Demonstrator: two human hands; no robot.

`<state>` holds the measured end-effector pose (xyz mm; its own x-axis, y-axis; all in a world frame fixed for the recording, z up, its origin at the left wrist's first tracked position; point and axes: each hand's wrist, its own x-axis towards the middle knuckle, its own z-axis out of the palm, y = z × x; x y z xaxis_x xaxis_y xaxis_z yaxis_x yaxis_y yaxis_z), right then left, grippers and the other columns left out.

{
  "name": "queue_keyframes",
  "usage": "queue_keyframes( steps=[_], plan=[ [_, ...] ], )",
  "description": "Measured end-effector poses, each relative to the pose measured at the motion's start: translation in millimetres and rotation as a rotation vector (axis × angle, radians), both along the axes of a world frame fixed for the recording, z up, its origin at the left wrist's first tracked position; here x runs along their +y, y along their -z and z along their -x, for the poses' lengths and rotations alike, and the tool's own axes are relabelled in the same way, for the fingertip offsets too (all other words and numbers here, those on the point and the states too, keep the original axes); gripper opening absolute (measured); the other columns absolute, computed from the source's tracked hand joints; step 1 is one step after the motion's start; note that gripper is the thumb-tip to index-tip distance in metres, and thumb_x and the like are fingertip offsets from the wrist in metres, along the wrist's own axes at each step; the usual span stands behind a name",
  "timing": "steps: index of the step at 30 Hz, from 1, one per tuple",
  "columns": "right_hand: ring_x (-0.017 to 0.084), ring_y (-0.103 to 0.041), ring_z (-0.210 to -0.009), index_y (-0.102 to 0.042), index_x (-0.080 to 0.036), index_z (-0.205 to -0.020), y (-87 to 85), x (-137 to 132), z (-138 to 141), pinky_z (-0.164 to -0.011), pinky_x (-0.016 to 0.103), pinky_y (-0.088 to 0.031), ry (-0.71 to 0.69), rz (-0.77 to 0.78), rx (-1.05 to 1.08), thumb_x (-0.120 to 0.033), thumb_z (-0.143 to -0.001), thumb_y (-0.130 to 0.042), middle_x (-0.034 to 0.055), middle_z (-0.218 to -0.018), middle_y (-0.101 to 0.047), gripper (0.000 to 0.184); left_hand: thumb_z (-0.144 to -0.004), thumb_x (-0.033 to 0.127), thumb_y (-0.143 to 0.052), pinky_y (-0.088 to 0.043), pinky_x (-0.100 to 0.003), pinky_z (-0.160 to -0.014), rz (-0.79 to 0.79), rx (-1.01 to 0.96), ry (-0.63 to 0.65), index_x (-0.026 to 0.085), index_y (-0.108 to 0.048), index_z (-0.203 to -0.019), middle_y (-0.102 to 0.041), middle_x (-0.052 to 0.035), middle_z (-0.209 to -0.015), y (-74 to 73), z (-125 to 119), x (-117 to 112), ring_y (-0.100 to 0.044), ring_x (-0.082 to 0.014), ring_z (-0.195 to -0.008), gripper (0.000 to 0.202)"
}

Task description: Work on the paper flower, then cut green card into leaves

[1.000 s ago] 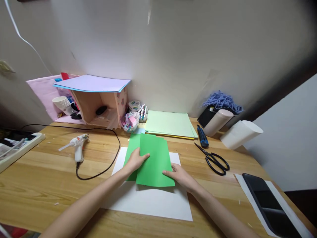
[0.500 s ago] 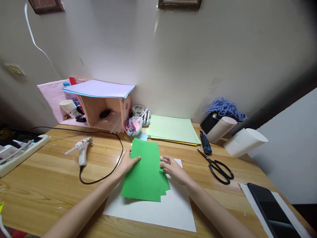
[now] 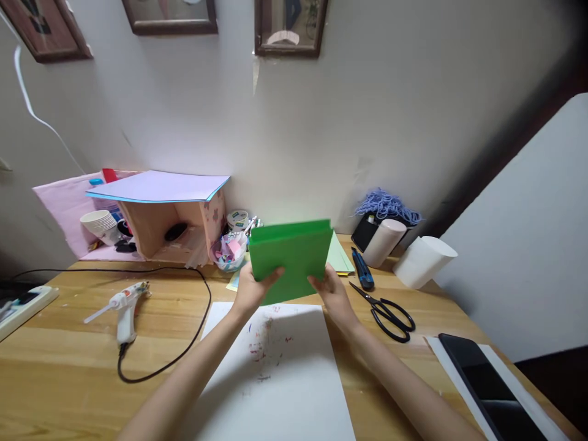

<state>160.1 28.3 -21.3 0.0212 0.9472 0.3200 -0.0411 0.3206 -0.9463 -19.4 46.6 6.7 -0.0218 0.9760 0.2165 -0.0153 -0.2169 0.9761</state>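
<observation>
Green paper sheets are held up and tilted above the far end of a white sheet. My left hand grips their left lower side, thumb on the near face. My right hand is closed on the right lower edge, its thumb also in front. The fingers behind the paper are hidden. Coloured marks show on the white sheet below. Pale green paper lies partly hidden behind the green sheets.
Left of my hands lies a glue gun with a looping black cord. A box and a cup of scraps stand behind. On the right are a cutter, black scissors, white rolls and a phone.
Both hands have lifted the green paper off the white sheet and tilted it up, and the right hand has closed on its edge. The camera view has shifted upward and to the right.
</observation>
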Motion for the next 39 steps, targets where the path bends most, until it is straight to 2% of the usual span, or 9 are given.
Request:
queue_keyframes(
  steps=[6,15,21,27,29,32,35,37,39],
  plan=[
    [0.024,-0.050,-0.110,-0.048,-0.026,-0.120,32.5,-9.6,-6.7,-0.093,0.041,-0.040,-0.001,0.035,-0.087,-0.033,-0.081,-0.055,0.0065,-0.116,-0.057,0.041,-0.062,0.035,-0.068,-0.050,-0.031,-0.068,0.075,0.158,0.081,0.014,-0.066,-0.087,-0.069,-0.0062,-0.088,38.4,-9.0,3.1,-0.062,-0.0213,-0.077,0.032],
    [0.022,-0.057,-0.100,-0.057,-0.020,-0.100,44.0,-9.8,-11.1,-0.087,0.036,-0.044,-0.021,0.161,-0.067,-0.040,-0.078,-0.056,0.0073,-0.105,-0.064,0.030,-0.070,0.045,-0.060,-0.050,-0.035,-0.074,0.215,0.076,0.158,0.012,-0.064,-0.093,-0.068,-0.0094,-0.095,41.5,-3.2,1.7,-0.061,-0.0250,-0.087,0.040],
    [0.018,-0.058,-0.061,-0.053,-0.018,-0.081,25.7,38.1,-49.7,-0.054,0.027,-0.044,0.290,0.243,-0.175,-0.055,-0.064,-0.062,0.0025,-0.067,-0.063,0.042,-0.075,0.045,-0.055,-0.048,-0.030,-0.074,0.096,0.082,0.166,0.013,-0.059,-0.094,-0.067,-0.0086,-0.090,44.4,4.0,14.7,-0.062,-0.0195,-0.083,0.038],
    [0.017,-0.050,-0.055,-0.047,-0.018,-0.054,31.9,97.3,-73.9,-0.049,0.026,-0.035,0.467,0.343,-0.318,-0.053,-0.059,-0.064,-0.0024,-0.047,-0.049,0.040,-0.075,0.048,-0.053,-0.047,-0.028,-0.066,0.201,0.058,0.121,0.013,-0.055,-0.094,-0.065,-0.0079,-0.084,86.4,11.6,19.3,-0.062,-0.0166,-0.073,0.040],
    [0.016,-0.049,-0.054,-0.046,-0.018,-0.050,37.6,108.5,-71.6,-0.049,0.026,-0.034,0.498,0.367,-0.356,-0.050,-0.062,-0.063,-0.0028,-0.045,-0.046,0.039,-0.077,0.046,-0.052,-0.046,-0.028,-0.066,0.187,0.070,0.122,0.013,-0.056,-0.091,-0.064,-0.0076,-0.082,88.4,7.7,15.2,-0.061,-0.0169,-0.073,0.037],
    [0.013,-0.049,-0.055,-0.050,-0.015,-0.054,45.2,118.3,-66.3,-0.051,0.025,-0.037,0.508,0.398,-0.405,-0.043,-0.072,-0.059,-0.0029,-0.051,-0.049,0.035,-0.079,0.042,-0.050,-0.044,-0.029,-0.071,0.115,0.104,0.178,0.015,-0.060,-0.089,-0.063,-0.0072,-0.086,55.4,-4.7,-1.7,-0.058,-0.0176,-0.080,0.030],
    [0.011,-0.053,-0.059,-0.055,-0.013,-0.066,50.1,122.2,-61.9,-0.059,0.026,-0.043,0.509,0.406,-0.443,-0.035,-0.081,-0.053,-0.0026,-0.063,-0.055,0.027,-0.083,0.040,-0.048,-0.043,-0.028,-0.074,0.037,0.052,0.362,0.019,-0.062,-0.090,-0.062,-0.0056,-0.087,-9.4,-15.3,-35.3,-0.055,-0.0181,-0.083,0.026],
    [0.016,-0.057,-0.070,-0.057,-0.013,-0.070,48.9,120.7,-58.5,-0.067,0.031,-0.044,0.533,0.387,-0.458,-0.031,-0.082,-0.051,0.0013,-0.069,-0.058,0.022,-0.083,0.041,-0.046,-0.045,-0.028,-0.068,-0.025,-0.091,0.523,0.023,-0.064,-0.090,-0.061,-0.0050,-0.083,-47.1,-13.3,-64.8,-0.055,-0.0174,-0.077,0.026],
    [0.024,-0.055,-0.089,-0.059,-0.012,-0.079,39.7,113.7,-55.7,-0.078,0.036,-0.042,0.583,0.342,-0.464,-0.028,-0.079,-0.051,0.0090,-0.084,-0.061,0.018,-0.080,0.046,-0.050,-0.047,-0.028,-0.064,-0.061,-0.122,0.570,0.024,-0.064,-0.087,-0.061,-0.0057,-0.082,-64.3,-1.8,-95.8,-0.056,-0.0184,-0.075,0.027]
  ],
)
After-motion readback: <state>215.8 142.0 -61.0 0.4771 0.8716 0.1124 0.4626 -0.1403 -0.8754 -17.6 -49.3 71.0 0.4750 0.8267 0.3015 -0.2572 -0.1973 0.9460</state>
